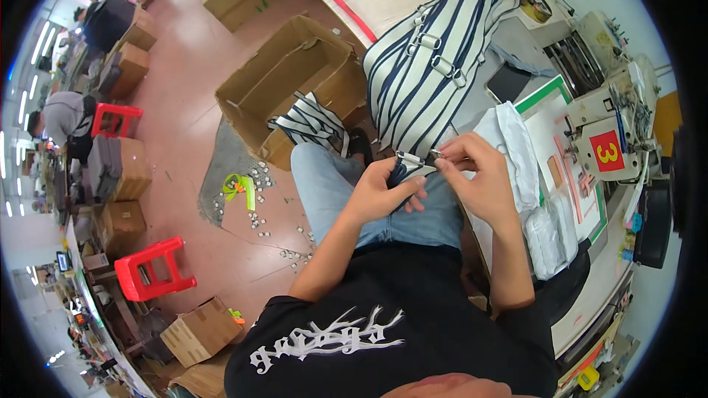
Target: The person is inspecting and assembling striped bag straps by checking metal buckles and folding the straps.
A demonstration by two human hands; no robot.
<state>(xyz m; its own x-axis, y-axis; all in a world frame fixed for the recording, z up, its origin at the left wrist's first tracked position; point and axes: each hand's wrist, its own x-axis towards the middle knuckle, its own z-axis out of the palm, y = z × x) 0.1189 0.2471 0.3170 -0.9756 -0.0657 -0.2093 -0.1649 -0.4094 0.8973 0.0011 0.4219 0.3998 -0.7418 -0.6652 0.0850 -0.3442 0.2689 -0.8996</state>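
Over my lap, my left hand point(377, 193) is closed on the end of a white and navy striped webbing strap point(425, 170). A metal buckle point(409, 158) sits on the strap above my left fingers. My right hand point(479, 175) pinches with thumb and fingertips at the strap's right side, close to the left hand; a small metal piece seems to show between those fingertips, too small to name. Just beyond both hands, a thick bundle of similar striped straps point(405, 96) with metal buckles lies across the table.
An open cardboard box point(251, 77) stands at my left knee, striped straps point(313, 127) over its near edge. On the right are a phone point(509, 82), white plastic packs point(549, 239) and a sewing machine point(601, 147). Red stools point(151, 269) and a bending person point(63, 118) are left.
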